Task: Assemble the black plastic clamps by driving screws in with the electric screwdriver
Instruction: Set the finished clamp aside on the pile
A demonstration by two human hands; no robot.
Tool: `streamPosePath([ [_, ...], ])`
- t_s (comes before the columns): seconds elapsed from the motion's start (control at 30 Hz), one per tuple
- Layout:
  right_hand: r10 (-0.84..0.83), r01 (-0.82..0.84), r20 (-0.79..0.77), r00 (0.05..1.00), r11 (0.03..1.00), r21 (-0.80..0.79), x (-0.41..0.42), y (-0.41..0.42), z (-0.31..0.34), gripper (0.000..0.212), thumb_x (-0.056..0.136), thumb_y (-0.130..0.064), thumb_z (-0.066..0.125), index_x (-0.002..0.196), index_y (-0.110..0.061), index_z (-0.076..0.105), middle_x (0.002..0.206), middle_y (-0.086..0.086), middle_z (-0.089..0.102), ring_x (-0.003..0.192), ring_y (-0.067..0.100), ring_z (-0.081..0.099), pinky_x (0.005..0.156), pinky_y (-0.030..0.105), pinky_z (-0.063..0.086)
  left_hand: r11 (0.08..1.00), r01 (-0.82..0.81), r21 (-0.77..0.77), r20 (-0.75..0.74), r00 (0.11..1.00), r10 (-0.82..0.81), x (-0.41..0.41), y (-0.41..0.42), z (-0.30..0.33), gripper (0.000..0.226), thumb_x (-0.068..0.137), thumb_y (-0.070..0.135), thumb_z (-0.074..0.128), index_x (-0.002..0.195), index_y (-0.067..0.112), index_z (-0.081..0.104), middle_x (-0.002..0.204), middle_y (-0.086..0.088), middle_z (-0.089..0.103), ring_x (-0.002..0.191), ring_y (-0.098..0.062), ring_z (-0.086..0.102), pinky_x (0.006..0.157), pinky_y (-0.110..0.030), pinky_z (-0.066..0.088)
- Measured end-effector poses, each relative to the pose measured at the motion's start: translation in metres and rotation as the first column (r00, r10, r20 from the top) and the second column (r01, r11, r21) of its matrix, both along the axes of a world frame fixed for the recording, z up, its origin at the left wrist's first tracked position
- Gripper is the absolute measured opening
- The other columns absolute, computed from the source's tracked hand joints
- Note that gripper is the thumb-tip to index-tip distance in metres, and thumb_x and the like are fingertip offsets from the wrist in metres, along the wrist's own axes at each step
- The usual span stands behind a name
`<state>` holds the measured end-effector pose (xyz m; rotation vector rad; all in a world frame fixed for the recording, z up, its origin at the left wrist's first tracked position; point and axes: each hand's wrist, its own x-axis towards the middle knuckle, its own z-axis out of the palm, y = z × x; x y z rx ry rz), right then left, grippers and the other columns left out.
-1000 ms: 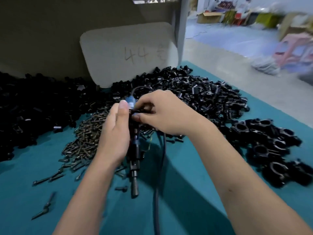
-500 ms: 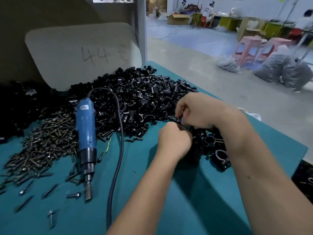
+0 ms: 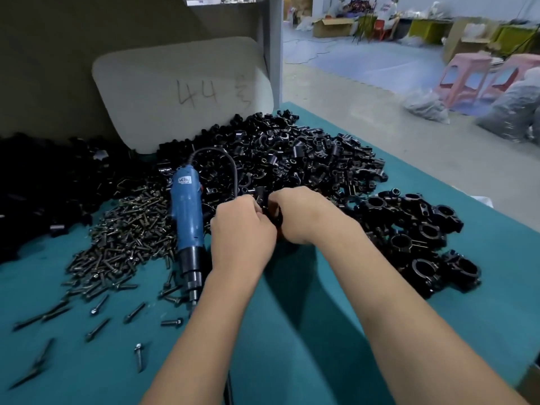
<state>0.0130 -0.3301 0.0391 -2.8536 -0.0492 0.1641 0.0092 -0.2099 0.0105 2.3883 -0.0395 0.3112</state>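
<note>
Both hands meet at frame centre over the teal desk (image 3: 292, 346). Left hand (image 3: 242, 229) is curled tight, right hand (image 3: 304, 214) curled opposite it, and a black clamp (image 3: 273, 213) is pinched between the two sets of fingers. Only a sliver of the clamp shows in the gap, so I can't tell whether its halves are mated or a screw is seated. My read: parts are being fitted together by hand before driving, which is why the tool is parked.

Loose screws (image 3: 99, 305) are scattered lower left, near the wrist side, within easy grab. Electric screwdriver (image 3: 187, 217) lies flat on the desk just left of the left hand, bit end toward the bottom of the frame, blue body pointing up-frame, cable (image 3: 230, 168) looping off its top. Not touched by either hand. It rests on the edge of the main screw pile (image 3: 131, 226), centre left.

Finished clamps (image 3: 418, 238) sit in a group at right, apart from raw stock; looks like an output pile. Unassembled clamp halves (image 3: 292, 159) are heaped just beyond the hands, upper centre. A board marked "44" (image 3: 181, 92) leans behind that heap. Pink stools (image 3: 464, 77) and bags stand on the floor, upper right.
</note>
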Motion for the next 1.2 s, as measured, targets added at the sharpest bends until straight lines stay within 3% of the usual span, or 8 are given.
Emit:
streamPosePath([
  [0.2,-0.097,0.094,0.036,0.995,0.992,0.089,0.003,-0.006,-0.009,0.01,0.085,-0.019,0.078,0.087,-0.016,0.069,0.084,0.007,0.068,0.072,0.03,0.067,0.065,0.031,0.055,0.998,0.021,-0.064,-0.074,0.997,-0.026,0.004,0.011,0.002,0.02,0.092,0.012,0.057,0.081,0.023,0.07,0.083,0.0,0.07,0.078,-0.02,0.064,0.07,-0.029,0.043],
  [0.33,-0.098,0.098,-0.008,0.995,0.99,0.1,0.003,-0.015,0.007,0.018,0.1,-0.02,0.063,0.089,-0.006,0.065,0.079,0.015,0.072,0.048,0.027,0.07,0.045,0.029,0.052,0.989,0.025,-0.145,-0.083,0.996,-0.038,0.006,0.014,0.004,0.022,0.09,0.012,0.057,0.077,0.025,0.071,0.078,0.006,0.07,0.077,-0.017,0.067,0.073,-0.031,0.051],
  [0.5,-0.152,0.078,0.217,0.964,0.945,0.317,0.007,-0.002,0.032,0.03,0.103,-0.016,0.046,0.096,0.004,0.067,0.065,0.008,0.061,0.054,0.026,0.056,0.057,0.039,0.055,0.925,0.02,-0.38,-0.048,0.998,-0.042,0.008,0.021,0.013,0.023,0.088,0.01,0.056,0.075,0.023,0.071,0.074,0.004,0.073,0.075,-0.024,0.074,0.074,-0.048,0.063],
  [0.67,-0.137,-0.044,0.286,0.948,0.837,0.546,0.018,0.051,0.031,0.035,0.11,-0.028,0.043,0.091,-0.002,0.058,0.068,-0.001,0.052,0.066,0.02,0.052,0.063,0.037,0.041,0.893,-0.02,-0.449,0.121,0.989,0.083,0.012,0.061,0.022,0.018,0.085,0.017,0.059,0.075,0.026,0.071,0.068,0.009,0.071,0.068,-0.013,0.071,0.068,-0.041,0.06],
  [0.83,0.066,-0.235,0.327,0.943,0.827,0.511,0.03,0.11,0.015,0.018,0.104,-0.028,0.06,0.092,-0.015,0.061,0.073,0.001,0.064,0.059,0.013,0.056,0.06,0.031,0.041,0.892,-0.252,-0.375,0.197,0.919,0.342,0.017,0.125,0.016,0.017,0.091,0.016,0.061,0.081,0.025,0.071,0.075,0.009,0.069,0.075,-0.011,0.065,0.07,-0.037,0.054],
  [0.97,0.183,-0.343,0.352,0.918,0.813,0.472,0.038,0.147,0.009,0.02,0.093,-0.031,0.076,0.097,-0.02,0.06,0.07,-0.006,0.06,0.066,0.006,0.052,0.062,0.024,0.037,0.897,-0.429,-0.111,0.214,0.871,0.443,0.031,0.176,0.001,0.016,0.097,0.022,0.056,0.102,0.019,0.072,0.11,-0.005,0.068,0.116,-0.03,0.052,0.086,-0.024,0.032],
  [1.1,0.294,-0.423,0.344,0.892,0.812,0.402,0.044,0.169,0.005,0.006,0.095,-0.02,0.074,0.096,-0.018,0.068,0.074,-0.018,0.056,0.069,-0.005,0.05,0.067,0.017,0.035,0.945,-0.316,0.086,-0.049,0.946,0.32,0.045,0.205,-0.015,0.046,0.109,0.037,0.041,0.153,0.026,0.05,0.165,-0.008,0.032,0.152,-0.031,0.016,0.121,-0.04,0.021],
  [1.2,0.309,-0.441,0.351,0.884,0.8,0.407,0.046,0.174,0.0,0.011,0.099,-0.011,0.066,0.1,-0.02,0.072,0.068,-0.021,0.055,0.068,-0.007,0.054,0.07,0.014,0.039,0.953,-0.206,0.223,-0.164,0.956,0.245,0.056,0.215,-0.022,0.052,0.112,0.039,0.023,0.156,0.024,0.046,0.172,-0.009,0.023,0.16,-0.031,0.005,0.128,-0.045,0.007],
])
